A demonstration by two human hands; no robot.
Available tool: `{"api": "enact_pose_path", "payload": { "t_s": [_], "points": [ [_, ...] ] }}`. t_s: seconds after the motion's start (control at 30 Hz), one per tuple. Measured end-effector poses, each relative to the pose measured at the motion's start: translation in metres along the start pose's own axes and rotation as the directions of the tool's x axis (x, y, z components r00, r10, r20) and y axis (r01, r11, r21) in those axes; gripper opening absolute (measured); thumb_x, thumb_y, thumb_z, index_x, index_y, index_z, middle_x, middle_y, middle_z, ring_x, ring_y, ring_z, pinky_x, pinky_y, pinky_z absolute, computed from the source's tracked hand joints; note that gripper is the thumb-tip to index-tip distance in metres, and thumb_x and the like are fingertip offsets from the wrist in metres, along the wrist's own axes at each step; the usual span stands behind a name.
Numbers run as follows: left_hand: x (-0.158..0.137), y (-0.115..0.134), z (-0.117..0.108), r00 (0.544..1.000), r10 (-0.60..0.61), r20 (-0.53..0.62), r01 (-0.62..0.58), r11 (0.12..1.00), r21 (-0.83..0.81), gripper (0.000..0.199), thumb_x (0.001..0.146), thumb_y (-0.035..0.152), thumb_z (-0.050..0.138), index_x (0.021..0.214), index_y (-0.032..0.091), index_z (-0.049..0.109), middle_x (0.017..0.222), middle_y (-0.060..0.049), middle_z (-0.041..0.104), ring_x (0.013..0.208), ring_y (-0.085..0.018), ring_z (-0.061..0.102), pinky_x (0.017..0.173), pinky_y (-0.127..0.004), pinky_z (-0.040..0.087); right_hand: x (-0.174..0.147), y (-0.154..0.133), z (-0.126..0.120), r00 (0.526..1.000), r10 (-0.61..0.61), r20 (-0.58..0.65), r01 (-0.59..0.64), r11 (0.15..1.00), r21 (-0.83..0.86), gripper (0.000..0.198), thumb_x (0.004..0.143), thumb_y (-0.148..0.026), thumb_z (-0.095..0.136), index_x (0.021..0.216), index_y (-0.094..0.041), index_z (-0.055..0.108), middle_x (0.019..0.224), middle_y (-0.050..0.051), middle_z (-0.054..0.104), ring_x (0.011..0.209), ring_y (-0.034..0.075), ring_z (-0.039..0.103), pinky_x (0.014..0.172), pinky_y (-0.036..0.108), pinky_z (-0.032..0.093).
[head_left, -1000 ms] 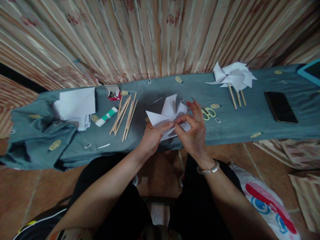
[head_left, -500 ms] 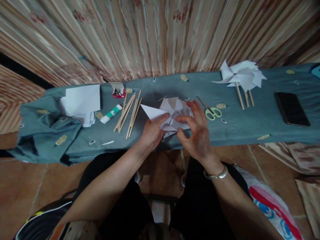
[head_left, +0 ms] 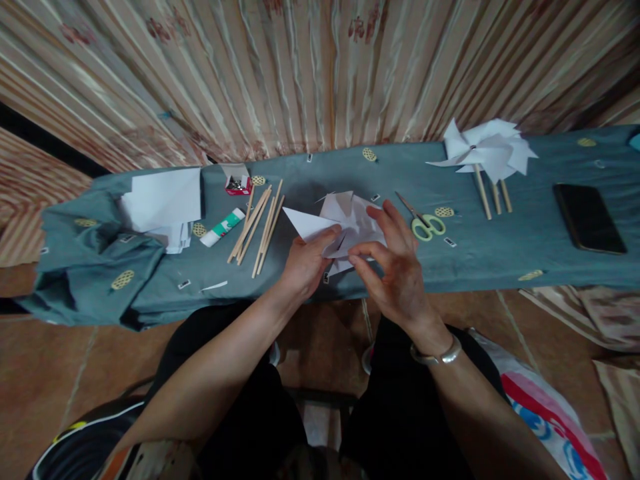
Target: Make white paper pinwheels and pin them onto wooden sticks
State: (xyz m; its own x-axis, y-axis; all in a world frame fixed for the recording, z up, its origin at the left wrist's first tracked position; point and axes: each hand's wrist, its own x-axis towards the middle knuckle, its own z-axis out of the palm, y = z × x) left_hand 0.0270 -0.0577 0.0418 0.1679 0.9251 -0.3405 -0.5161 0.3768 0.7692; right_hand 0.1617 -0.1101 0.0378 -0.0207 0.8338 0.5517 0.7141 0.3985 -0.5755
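A white paper pinwheel [head_left: 345,208] with folded blades is in front of me, near the table's front edge. My left hand [head_left: 311,263] grips it, with the thumb pressed on top close to its middle and one pointed blade sticking out to the left. At the lower right of its middle, my right hand [head_left: 395,270] pinches thumb and index finger together at the paper; the other fingers are raised over the right-hand blades. What lies between the pinching fingertips is too small to make out clearly. Scissors [head_left: 427,225] with pale green handles lie right of my right hand.
Wooden sticks [head_left: 256,228], a glue stick [head_left: 223,227], an opened small red box [head_left: 238,183] of metal pieces and white paper sheets [head_left: 165,197] lie to the left. Stacked pinwheels on sticks [head_left: 493,150] and a black phone [head_left: 590,219] are at the right. A curtain [head_left: 320,73] hangs behind.
My right thumb and index finger have come together and shifted slightly down from the pinwheel's middle. The left hand keeps its grip almost unmoved.
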Motion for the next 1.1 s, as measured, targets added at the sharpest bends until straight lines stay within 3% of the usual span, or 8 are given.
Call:
{"api": "enact_pose_path", "payload": {
  "t_s": [0.2,0.57,0.7,0.9,1.1],
  "points": [
    [-0.005,-0.001,0.003,1.0,-0.005,-0.007,0.006,0.999,0.041,0.033,0.057,0.027,0.085,0.084,0.014,0.072,0.082,-0.004,0.075,0.079,-0.021,0.068,0.076,-0.034,0.051,0.001,0.002,-0.001,0.999,0.035,-0.01,-0.035,0.999,-0.015,0.01,0.091,-0.031,0.059,0.087,-0.028,0.067,0.148,-0.003,0.05,0.146,0.028,0.033,0.118,0.054,0.031],
    [-0.009,-0.004,0.003,0.995,-0.06,0.084,0.058,0.998,0.025,0.027,0.058,0.027,0.084,0.08,0.014,0.073,0.082,-0.004,0.076,0.084,-0.022,0.069,0.079,-0.032,0.051,0.005,0.009,0.002,0.976,0.169,-0.14,-0.163,0.985,0.048,0.003,0.08,-0.025,0.067,0.077,-0.023,0.067,0.142,0.004,0.055,0.144,0.031,0.037,0.116,0.059,0.029],
    [-0.011,-0.005,0.003,0.993,-0.052,0.102,0.05,0.998,0.03,0.026,0.059,0.027,0.082,0.079,0.013,0.073,0.081,-0.004,0.076,0.079,-0.02,0.069,0.079,-0.031,0.051,0.006,0.008,0.004,0.971,0.185,-0.152,-0.181,0.983,0.044,0.004,0.079,-0.023,0.067,0.075,-0.023,0.066,0.142,0.005,0.056,0.143,0.031,0.037,0.116,0.058,0.029],
    [-0.011,-0.006,0.002,0.994,-0.062,0.092,0.06,0.998,0.021,0.029,0.058,0.026,0.083,0.082,0.012,0.073,0.08,-0.006,0.075,0.085,-0.025,0.07,0.08,-0.035,0.05,0.007,0.009,0.006,0.969,0.192,-0.153,-0.188,0.981,0.04,0.006,0.078,-0.024,0.068,0.074,-0.024,0.065,0.142,0.004,0.056,0.143,0.03,0.038,0.117,0.057,0.028],
    [-0.012,-0.007,0.002,0.996,-0.012,0.091,0.007,0.998,0.064,0.023,0.059,0.026,0.083,0.077,0.015,0.072,0.076,-0.002,0.073,0.082,-0.021,0.068,0.076,-0.031,0.051,0.008,0.009,0.007,0.967,0.203,-0.154,-0.202,0.979,0.026,0.007,0.078,-0.024,0.069,0.073,-0.023,0.064,0.141,0.004,0.056,0.142,0.031,0.039,0.114,0.058,0.032]
  ]
}}
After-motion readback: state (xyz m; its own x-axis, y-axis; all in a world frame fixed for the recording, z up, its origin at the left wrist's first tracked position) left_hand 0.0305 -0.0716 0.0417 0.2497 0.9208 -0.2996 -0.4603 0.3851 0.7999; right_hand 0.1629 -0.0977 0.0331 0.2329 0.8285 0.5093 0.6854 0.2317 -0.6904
